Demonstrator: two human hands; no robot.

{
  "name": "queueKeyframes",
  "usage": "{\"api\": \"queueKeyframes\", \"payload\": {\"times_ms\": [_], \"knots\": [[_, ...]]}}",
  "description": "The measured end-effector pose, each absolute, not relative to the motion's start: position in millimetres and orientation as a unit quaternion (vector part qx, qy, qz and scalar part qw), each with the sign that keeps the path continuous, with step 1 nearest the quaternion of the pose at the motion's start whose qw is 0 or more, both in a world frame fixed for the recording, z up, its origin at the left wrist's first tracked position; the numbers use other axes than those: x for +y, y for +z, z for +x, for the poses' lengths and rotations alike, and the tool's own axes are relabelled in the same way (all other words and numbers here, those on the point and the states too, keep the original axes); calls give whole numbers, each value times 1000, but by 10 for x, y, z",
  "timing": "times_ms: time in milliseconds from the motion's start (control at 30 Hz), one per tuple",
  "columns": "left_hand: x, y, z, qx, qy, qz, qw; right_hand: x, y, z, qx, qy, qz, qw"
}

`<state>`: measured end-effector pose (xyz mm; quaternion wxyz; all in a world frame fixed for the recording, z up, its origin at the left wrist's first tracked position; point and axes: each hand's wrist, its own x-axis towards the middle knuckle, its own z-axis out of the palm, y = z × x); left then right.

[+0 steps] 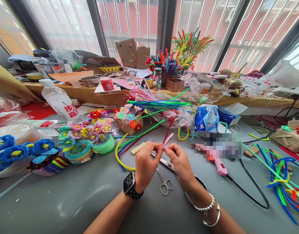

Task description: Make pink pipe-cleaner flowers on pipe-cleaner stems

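Note:
My left hand (147, 164) is closed, its thumb and finger pinching a red tinsel pipe cleaner (168, 131) and a pale pink pipe cleaner (168, 139) where they cross. Fingertips of my right hand (180, 165) are pinched at the same spot, touching the left ones. Both stems point up and away from me; their lower ends are hidden by the fingers. Beneath the hands, small scissors (166, 187) lie on the grey table (95, 201). Larger scissors (167, 163) lie partly covered by my right hand.
On the left stand pipe-cleaner flower pots (103, 143) and a water bottle (60, 100). A pink glue gun (219, 165) with a black cord lies right, near a tissue pack (206, 118). Loose pipe cleaners (280, 175) spread at far right. Behind, a cluttered ledge (91, 94) runs below the windows.

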<state>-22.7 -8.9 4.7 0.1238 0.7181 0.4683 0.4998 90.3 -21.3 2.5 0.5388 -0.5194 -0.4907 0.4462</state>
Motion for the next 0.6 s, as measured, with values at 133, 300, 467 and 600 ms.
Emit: {"api": "queueKeyframes", "payload": {"times_ms": [133, 300, 467, 600], "knots": [[-90, 56, -235, 465, 521, 683, 215, -206, 45, 877, -274, 696, -408, 524], [-17, 88, -271, 458, 523, 623, 358, -157, 46, 976, -361, 653, -413, 522], [24, 112, -260, 452, 506, 569, 464, -116, 117, 1093, -447, 571, -471, 502], [41, 124, -268, 430, 457, 561, 540, -98, 128, 1141, -469, 535, -486, 507]]}}
